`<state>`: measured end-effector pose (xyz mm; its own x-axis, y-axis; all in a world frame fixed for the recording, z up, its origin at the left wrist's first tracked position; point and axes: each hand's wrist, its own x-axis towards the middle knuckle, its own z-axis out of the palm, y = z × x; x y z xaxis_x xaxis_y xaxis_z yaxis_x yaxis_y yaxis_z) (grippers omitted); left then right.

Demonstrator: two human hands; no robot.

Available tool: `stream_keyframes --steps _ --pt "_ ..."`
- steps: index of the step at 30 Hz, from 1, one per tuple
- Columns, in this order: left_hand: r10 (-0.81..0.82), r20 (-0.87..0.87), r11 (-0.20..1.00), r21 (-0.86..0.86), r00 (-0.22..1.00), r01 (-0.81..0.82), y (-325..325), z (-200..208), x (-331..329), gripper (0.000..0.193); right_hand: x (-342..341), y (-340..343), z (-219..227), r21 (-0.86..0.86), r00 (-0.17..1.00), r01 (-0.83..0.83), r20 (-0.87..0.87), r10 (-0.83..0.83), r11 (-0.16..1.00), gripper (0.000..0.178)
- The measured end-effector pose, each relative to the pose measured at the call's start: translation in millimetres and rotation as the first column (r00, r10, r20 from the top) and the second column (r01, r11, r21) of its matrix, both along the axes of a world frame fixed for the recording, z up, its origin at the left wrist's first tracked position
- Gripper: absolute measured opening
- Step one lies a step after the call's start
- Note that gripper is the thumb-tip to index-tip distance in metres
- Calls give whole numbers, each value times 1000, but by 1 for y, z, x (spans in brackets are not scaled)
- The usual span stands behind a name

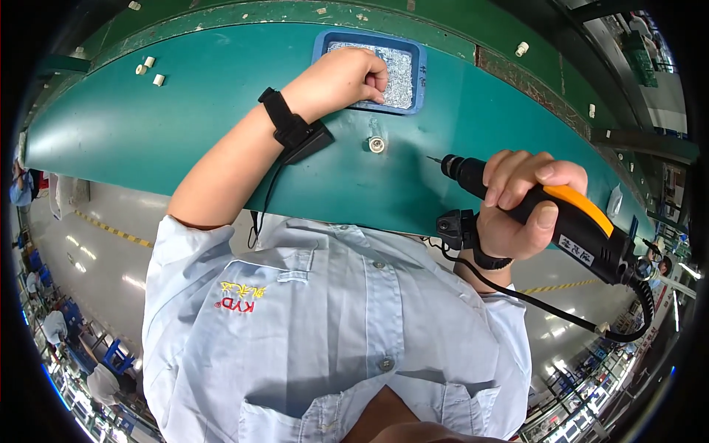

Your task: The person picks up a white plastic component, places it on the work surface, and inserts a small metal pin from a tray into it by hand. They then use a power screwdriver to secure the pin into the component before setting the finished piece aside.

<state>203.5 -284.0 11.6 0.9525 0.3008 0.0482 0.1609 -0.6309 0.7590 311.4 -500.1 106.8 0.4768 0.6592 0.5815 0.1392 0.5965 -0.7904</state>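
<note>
My left hand (341, 77) is over a shallow blue tray (419, 81) at the far side of the table. Its fingers are curled together at a heap of small silvery metal pieces (399, 78), perhaps screws; whatever lies between the fingertips is hidden. In my right hand (529, 196) is a black electric screwdriver (576, 214) with an orange strip. Its thin bit points left, held above the table. Between the hands, a small round white part (377, 144) with a metallic centre sits on the green surface, apart from the bit and the tray.
Several small white cylindrical pieces (150, 62) lie at the far left of the green table (199, 96). Another white piece (522, 49) sits beyond the raised edge. A black cable (561, 315) loops from the screwdriver at my right. Black wrist straps carry small boxes.
</note>
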Motion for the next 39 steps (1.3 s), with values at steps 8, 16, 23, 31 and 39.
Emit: stream_keyframes --steps 8,16,23,31,39 --pt "175 299 982 14 938 -188 3 -1 -5 13 3 2 0 -4 1000 -6 -13 6 1000 35" --pt "285 217 870 -468 934 -157 -59 31 -33 13 -3 9 17 94 985 -125 -106 135 988 43" --pt "207 280 944 -308 937 -117 -89 25 -52 11 -9 18 18 169 952 -305 17 307 937 41" --pt "221 297 965 -204 929 -164 -92 33 -59 13 -15 14 14 149 931 -356 -27 364 922 41" --pt "190 311 979 12 931 -204 -95 40 -56 21 -21 13 17 -4 943 -332 -1 332 943 40"
